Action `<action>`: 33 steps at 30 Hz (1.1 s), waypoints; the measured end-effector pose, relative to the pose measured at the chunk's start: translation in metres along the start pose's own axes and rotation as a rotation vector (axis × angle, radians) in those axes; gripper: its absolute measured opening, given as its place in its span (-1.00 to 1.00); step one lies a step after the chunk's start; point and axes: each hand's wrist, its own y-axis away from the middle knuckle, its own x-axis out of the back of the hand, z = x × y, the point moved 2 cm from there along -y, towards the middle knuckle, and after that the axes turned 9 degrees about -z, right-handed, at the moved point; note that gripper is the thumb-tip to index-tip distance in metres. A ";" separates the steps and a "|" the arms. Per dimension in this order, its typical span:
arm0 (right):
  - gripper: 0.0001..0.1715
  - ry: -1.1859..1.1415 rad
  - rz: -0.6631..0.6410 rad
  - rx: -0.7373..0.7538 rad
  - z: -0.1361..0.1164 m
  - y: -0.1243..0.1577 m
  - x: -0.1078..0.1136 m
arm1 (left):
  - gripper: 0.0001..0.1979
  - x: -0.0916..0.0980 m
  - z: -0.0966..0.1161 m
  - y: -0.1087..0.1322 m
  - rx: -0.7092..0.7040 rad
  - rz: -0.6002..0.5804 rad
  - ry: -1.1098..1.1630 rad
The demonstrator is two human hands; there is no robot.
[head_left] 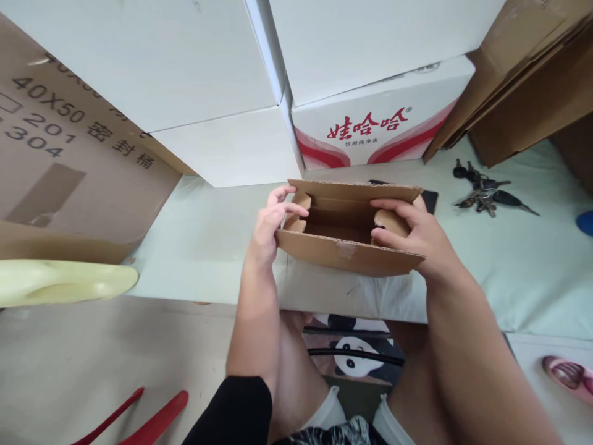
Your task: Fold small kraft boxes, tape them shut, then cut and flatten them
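Note:
A small brown cardboard box (pixel 352 259) stands on the pale green covered surface, its top open toward me with the long flaps up. The left end of the box is in my left hand (pixel 269 225), whose fingers curl over a short side flap (pixel 296 222). On the opposite end, my right hand (pixel 414 232) has its thumb and fingers around the other short flap (pixel 391 221), pressing it inward. The dark inside shows no contents that I can make out. Partly hidden behind the box lies a flat black object (pixel 430 201).
Stacked white cartons (pixel 380 133) rise behind, one with red lettering. A large brown carton (pixel 69 142) is at left, folded cardboard (pixel 532 86) at right. Keys (pixel 486 191) lie on the pale cover. A pale yellow plastic piece (pixel 69 281) juts in from the left.

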 end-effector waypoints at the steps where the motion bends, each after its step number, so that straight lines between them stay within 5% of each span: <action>1: -0.44 -0.007 -0.006 0.001 0.001 0.000 0.000 | -0.38 0.001 0.000 0.000 0.024 -0.051 -0.007; 6: -0.51 -0.172 0.003 0.116 0.011 0.000 0.000 | -0.36 0.004 -0.002 -0.001 0.036 -0.244 -0.093; 10: -0.25 -0.382 0.032 0.232 0.017 0.002 -0.003 | -0.47 0.002 -0.010 -0.001 0.088 -0.080 -0.057; 14: 0.12 -0.335 -0.044 0.291 0.015 0.005 -0.002 | -0.27 -0.002 -0.022 -0.003 0.059 0.078 0.043; 17: -0.11 -0.140 -0.068 0.310 0.015 0.007 0.003 | -0.09 -0.002 -0.025 -0.005 0.066 0.088 0.071; 19: -0.43 -0.012 -0.079 0.302 0.018 0.008 0.006 | -0.18 -0.002 -0.023 -0.005 0.102 0.030 0.039; 21: -0.52 0.042 -0.102 0.279 0.023 0.010 0.008 | -0.36 -0.002 -0.020 -0.004 0.139 -0.025 -0.018; 28: -0.04 0.164 -0.263 0.251 0.036 0.024 0.010 | -0.51 -0.001 -0.020 -0.006 0.213 0.006 0.008; 33: -0.16 0.198 -0.176 0.305 0.031 0.022 0.003 | -0.60 -0.004 -0.020 -0.008 0.250 0.071 0.067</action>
